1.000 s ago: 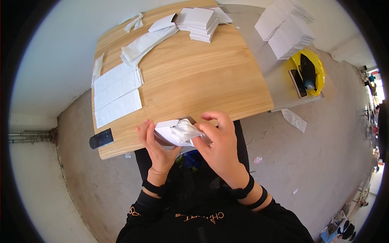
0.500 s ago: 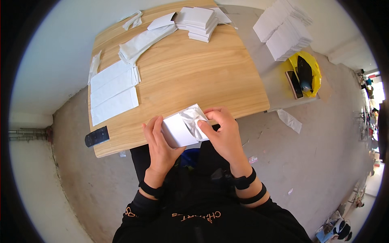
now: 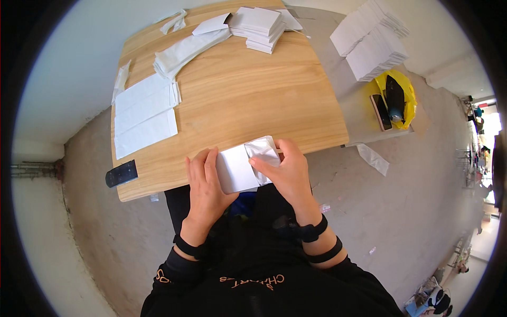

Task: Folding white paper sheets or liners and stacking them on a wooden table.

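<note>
Between my two hands, at the near edge of the table, is a small flat white box [image 3: 233, 170]. Its left part is smooth and plain. Crumpled, slightly shiny white wrapping [image 3: 262, 149] shows at its right part. My left hand [image 3: 203, 182] grips the box's left side, fingers along the far edge and thumb at the near one. My right hand [image 3: 288, 171] holds the right end, its thumb pressed on the wrapping beside the edge of the smooth part. What lies inside the box or wrapping is hidden.
White sheets [image 3: 145, 116] and a pile of white sleeves [image 3: 185, 53] lie at the table's left. White boxes [image 3: 259, 24] are stacked at the far edge. A dark phone [image 3: 121, 173] overhangs the near left corner. Beyond the right edge stand more white stacks [image 3: 375, 50] and a yellow bag [image 3: 407, 100].
My right thumb has moved left across the wrapping to the edge of the box's smooth part. The wrapping looks flatter and lies lower. My left hand keeps its hold.
</note>
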Motion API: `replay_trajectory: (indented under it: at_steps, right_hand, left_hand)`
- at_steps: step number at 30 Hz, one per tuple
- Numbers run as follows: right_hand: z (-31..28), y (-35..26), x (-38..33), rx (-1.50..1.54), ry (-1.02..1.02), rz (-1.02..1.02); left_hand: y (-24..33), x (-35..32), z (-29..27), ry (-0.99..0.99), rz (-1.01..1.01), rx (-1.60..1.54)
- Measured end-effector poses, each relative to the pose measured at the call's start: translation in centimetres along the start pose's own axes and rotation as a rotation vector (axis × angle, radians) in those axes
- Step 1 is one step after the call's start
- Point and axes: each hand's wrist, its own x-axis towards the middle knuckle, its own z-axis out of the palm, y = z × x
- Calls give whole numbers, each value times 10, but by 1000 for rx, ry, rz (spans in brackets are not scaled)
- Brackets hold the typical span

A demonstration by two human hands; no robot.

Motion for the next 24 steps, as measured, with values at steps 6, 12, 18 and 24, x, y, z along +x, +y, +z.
replay_trajectory:
  at_steps: [6,12,18,24]
  right_hand:
    - [2,8,2,-28,23,-7]
    - [7,14,5,-123,49,-124]
    - [-13,19,5,238,-319,152]
    - [-14,35,9,184,-358,146]
  left_hand:
    - [3,0,-2,-26,4,21]
    - [0,1,1,-96,9,58]
    - [-2,1,2,-51,-16,71]
    - [-3,-2,7,-59,-21,36]
